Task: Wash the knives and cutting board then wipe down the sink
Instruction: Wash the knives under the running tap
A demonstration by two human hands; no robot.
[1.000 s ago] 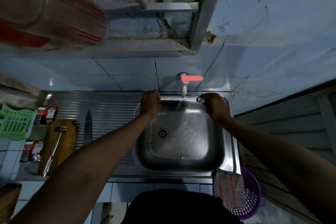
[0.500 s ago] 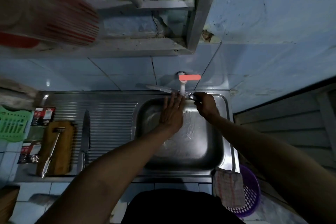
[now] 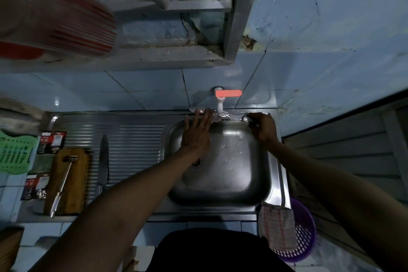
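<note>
A metal knife [image 3: 223,115] lies across the back rim of the steel sink [image 3: 234,174], right under the white tap [image 3: 220,104] with its red lever. My right hand [image 3: 262,127] grips its handle at the right. My left hand [image 3: 196,133] is flat, and its straight fingers rest on the blade's left part. A second knife [image 3: 103,157] lies on the ribbed drainboard [image 3: 132,143]. The wooden cutting board [image 3: 76,183] sits at the drainboard's left end, with a metal utensil [image 3: 63,185] lying on it.
A checked cloth [image 3: 277,225] hangs over the sink's front right corner above a purple basket [image 3: 305,234]. A green basket [image 3: 13,152] and small packets [image 3: 51,142] sit far left. A shelf [image 3: 154,57] with a red-striped cup [image 3: 66,17] juts out overhead.
Both hands left the sink's back rim. The right hand now holds the knife under the tap, and the left hand has slid up and left along the blade.
</note>
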